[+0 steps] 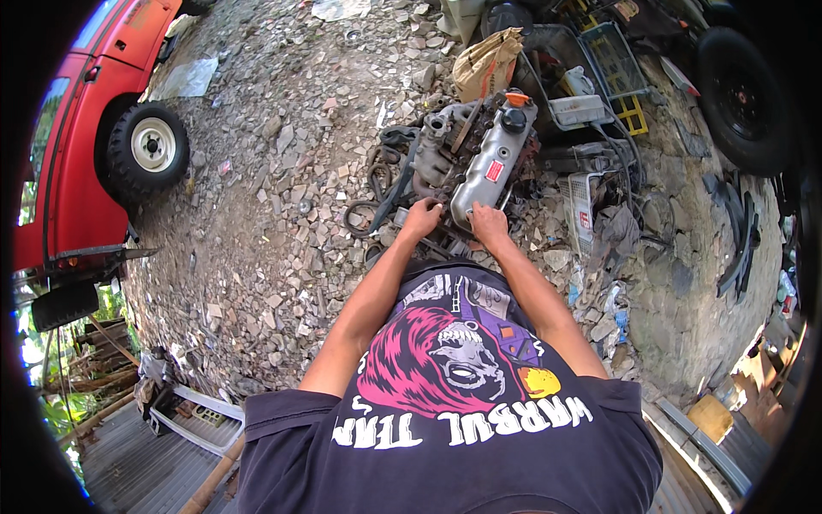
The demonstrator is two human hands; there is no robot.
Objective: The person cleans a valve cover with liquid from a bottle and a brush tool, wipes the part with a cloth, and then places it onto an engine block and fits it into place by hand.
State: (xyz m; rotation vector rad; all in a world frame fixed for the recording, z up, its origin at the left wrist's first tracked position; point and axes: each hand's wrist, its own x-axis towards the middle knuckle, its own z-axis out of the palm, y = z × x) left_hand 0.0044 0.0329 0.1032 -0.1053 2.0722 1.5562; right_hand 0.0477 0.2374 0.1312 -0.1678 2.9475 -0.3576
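Observation:
A car engine (462, 146) lies on the stony ground in front of me. Its long silver valve cover (486, 161) carries a red label and a dark cap, with an orange piece at the far end. My right hand (489, 222) is closed at the near end of the cover, fingers curled against its edge. Beside it, at the engine's lower left, my left hand (423, 218) is closed too, near the metal manifold (435, 141). What the fingertips of either hand hold, if anything, is too small to tell. A dark hose or belt (396, 193) loops along the left.
A red vehicle (107, 111) with a white-rimmed wheel (152, 146) stands at the left. Behind the engine is a torn paper sack (486, 67). Crates, a white grille panel (580, 214) and scrap parts crowd the right, below a large black tire (743, 101). Broken stones cover the ground.

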